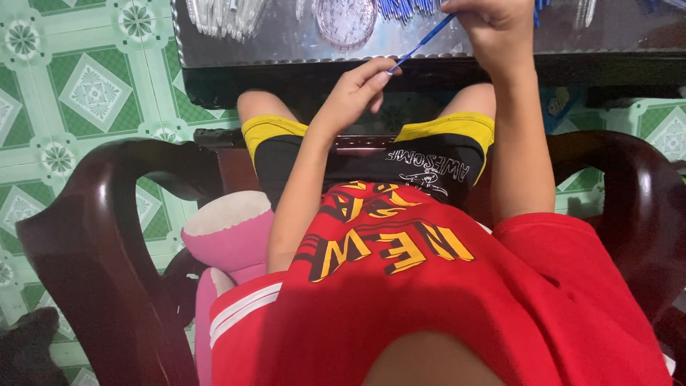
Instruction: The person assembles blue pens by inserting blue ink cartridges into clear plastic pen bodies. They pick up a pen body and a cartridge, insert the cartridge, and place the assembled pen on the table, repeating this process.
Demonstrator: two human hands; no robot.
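Note:
A thin blue pen-like stick (423,43) slants between my two hands in front of a dark table. My left hand (355,91) pinches its lower end with the fingertips. My right hand (494,30) grips its upper end at the table's edge. Both hands hover above my lap, over black shorts with yellow hems (429,154) and a red shirt (429,286).
The dark table (286,43) holds clear tubes (221,16), a round clear lid (346,20) and several blue sticks (407,7). I sit in a dark wooden armchair (100,236). A pink plush toy (229,236) lies at my left. Green patterned floor tiles (86,86) surround it.

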